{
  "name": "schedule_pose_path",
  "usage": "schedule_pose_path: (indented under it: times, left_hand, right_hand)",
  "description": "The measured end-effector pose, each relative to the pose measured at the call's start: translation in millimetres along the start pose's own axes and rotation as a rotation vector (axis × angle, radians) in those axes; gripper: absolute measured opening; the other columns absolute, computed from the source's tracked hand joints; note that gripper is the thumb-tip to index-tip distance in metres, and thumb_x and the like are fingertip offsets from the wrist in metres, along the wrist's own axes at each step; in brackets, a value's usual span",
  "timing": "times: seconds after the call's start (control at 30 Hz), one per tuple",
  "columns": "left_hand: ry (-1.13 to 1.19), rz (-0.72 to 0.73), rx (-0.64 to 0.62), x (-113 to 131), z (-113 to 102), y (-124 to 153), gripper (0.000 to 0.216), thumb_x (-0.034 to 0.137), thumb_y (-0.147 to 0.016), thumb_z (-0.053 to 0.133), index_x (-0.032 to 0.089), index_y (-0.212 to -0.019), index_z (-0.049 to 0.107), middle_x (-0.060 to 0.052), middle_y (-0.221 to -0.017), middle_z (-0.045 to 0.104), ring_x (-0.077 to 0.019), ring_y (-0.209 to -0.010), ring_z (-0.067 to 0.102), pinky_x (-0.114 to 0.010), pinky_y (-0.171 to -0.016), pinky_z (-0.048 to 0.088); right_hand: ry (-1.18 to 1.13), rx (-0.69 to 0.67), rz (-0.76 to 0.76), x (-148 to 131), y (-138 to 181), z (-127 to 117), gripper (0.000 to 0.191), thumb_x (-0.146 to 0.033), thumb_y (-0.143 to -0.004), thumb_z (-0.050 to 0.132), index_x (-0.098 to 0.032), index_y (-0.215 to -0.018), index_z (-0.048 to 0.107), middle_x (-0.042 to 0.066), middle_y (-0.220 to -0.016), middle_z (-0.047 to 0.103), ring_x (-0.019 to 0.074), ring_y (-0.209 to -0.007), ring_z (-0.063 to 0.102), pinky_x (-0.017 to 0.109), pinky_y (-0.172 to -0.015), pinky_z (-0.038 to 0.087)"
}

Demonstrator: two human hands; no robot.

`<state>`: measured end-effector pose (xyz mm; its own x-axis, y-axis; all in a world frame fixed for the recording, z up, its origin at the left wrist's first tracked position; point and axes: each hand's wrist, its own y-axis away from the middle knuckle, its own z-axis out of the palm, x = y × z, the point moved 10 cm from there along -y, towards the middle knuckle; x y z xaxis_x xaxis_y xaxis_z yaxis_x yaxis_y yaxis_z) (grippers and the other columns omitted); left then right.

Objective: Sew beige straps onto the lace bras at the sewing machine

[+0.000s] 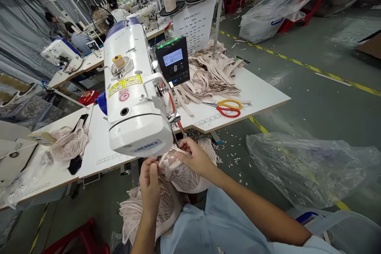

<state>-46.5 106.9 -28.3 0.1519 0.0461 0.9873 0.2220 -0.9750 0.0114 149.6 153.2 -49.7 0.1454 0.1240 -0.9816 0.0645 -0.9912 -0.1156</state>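
Lace garment [185, 176]: hanging at front edge of surface [264, 91], by head of sewing machine [133, 83]. Left hand [149, 182]: pinching garment's left side. Right hand [195, 158]: pinching its upper edge. Advisable: keeping fabric flat, tension even.

From one head-worn camera we look forward and down, close above our left hand [149, 180], right hand [197, 160] and sewing machine [145, 107], with workshop floor [297, 117] farther off.
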Motion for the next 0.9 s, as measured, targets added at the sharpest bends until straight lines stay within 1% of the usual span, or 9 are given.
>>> schedule_pose_path:
  times: [0.13,0.23,0.37,0.43,0.5,0.6,0.7,0.8,0.9]
  left_hand:
    - [-0.048,-0.005,-0.081,5.2,7.5,12.3,0.032,0.047,-0.095,0.05,0.018,-0.105,0.058,-0.004,-0.085,0.067,-0.0134,-0.071,0.058,-0.023,-0.065,0.047]
    - [-0.078,0.001,-0.162,8.5,17.0,26.9,0.031,0.048,-0.096,0.049,0.019,-0.096,0.058,-0.002,-0.08,0.064,-0.0137,-0.069,0.057,-0.023,-0.064,0.045]
    - [-0.081,-0.006,-0.261,7.3,27.3,39.0,0.033,0.049,-0.096,0.047,0.019,-0.091,0.06,-0.002,-0.077,0.064,-0.0143,-0.067,0.058,-0.024,-0.063,0.044]
    - [-0.096,-0.038,-0.334,1.6,34.2,40.8,0.037,0.05,-0.096,0.046,0.018,-0.092,0.064,-0.004,-0.082,0.067,-0.017,-0.074,0.061,-0.026,-0.069,0.047]
    - [-0.074,-0.091,-0.428,-6.0,45.3,43.0,0.042,0.053,-0.095,0.047,0.017,-0.097,0.068,-0.008,-0.094,0.07,-0.0217,-0.09,0.064,-0.031,-0.081,0.048]
    - [0.176,-0.272,-0.561,-17.6,68.7,52.3,0.051,0.058,-0.092,0.047,0.014,-0.104,0.071,-0.012,-0.107,0.07,-0.0267,-0.109,0.061,-0.037,-0.098,0.044]
    - [0.515,-0.44,-0.589,-14.3,82.6,61.4,0.047,0.055,-0.09,0.054,0.012,-0.102,0.07,-0.012,-0.099,0.071,-0.0265,-0.105,0.063,-0.037,-0.096,0.046]
    - [0.709,-0.44,-0.544,6.6,64.5,56.4,0.026,0.039,-0.087,0.065,0.013,-0.089,0.067,-0.003,-0.073,0.065,-0.0199,-0.085,0.065,-0.032,-0.086,0.049]
    - [0.853,-0.435,-0.458,26.4,13.3,37.7,0.014,0.026,-0.088,0.064,0.015,-0.081,0.06,0.006,-0.056,0.047,-0.0104,-0.059,0.055,-0.03,-0.077,0.051]
  right_hand:
    - [-0.183,-0.099,0.121,7.8,5.2,2.8,0.031,-0.045,-0.08,0.067,-0.019,-0.092,0.056,0.001,-0.088,0.06,0.0161,-0.08,0.056,0.027,-0.07,0.045]
    - [-0.292,-0.199,0.198,8.3,21.1,1.2,0.032,-0.047,-0.081,0.067,-0.017,-0.094,0.064,0.003,-0.09,0.063,0.0159,-0.079,0.057,0.026,-0.069,0.044]
    - [-0.349,-0.235,0.265,8.6,46.2,-5.4,0.03,-0.045,-0.081,0.069,-0.017,-0.093,0.071,0.004,-0.092,0.066,0.017,-0.081,0.059,0.027,-0.072,0.044]
    - [-0.409,-0.26,0.307,8.8,59.3,-3.0,0.03,-0.045,-0.08,0.07,-0.017,-0.09,0.071,0.003,-0.089,0.066,0.0166,-0.08,0.059,0.027,-0.073,0.043]
    - [-0.448,-0.292,0.343,7.9,72.1,2.5,0.03,-0.046,-0.08,0.07,-0.018,-0.09,0.072,0.002,-0.087,0.067,0.0161,-0.079,0.059,0.028,-0.073,0.043]
    - [-0.421,-0.32,0.358,5.0,87.5,10.9,0.033,-0.049,-0.079,0.072,-0.018,-0.09,0.072,0.002,-0.086,0.066,0.0166,-0.079,0.058,0.029,-0.075,0.043]
    - [-0.352,-0.326,0.319,4.7,97.1,17.5,0.038,-0.052,-0.078,0.07,-0.017,-0.092,0.071,0.004,-0.092,0.067,0.0186,-0.084,0.059,0.03,-0.077,0.045]
    - [-0.115,-0.312,0.131,3.5,103.5,15.9,0.04,-0.053,-0.088,0.058,-0.017,-0.1,0.068,0.006,-0.095,0.066,0.02,-0.087,0.058,0.031,-0.078,0.044]
    - [0.35,-0.345,-0.109,6.1,117.5,15.7,0.039,-0.045,-0.097,0.042,-0.016,-0.09,0.068,0.008,-0.087,0.066,0.0211,-0.083,0.058,0.032,-0.075,0.042]
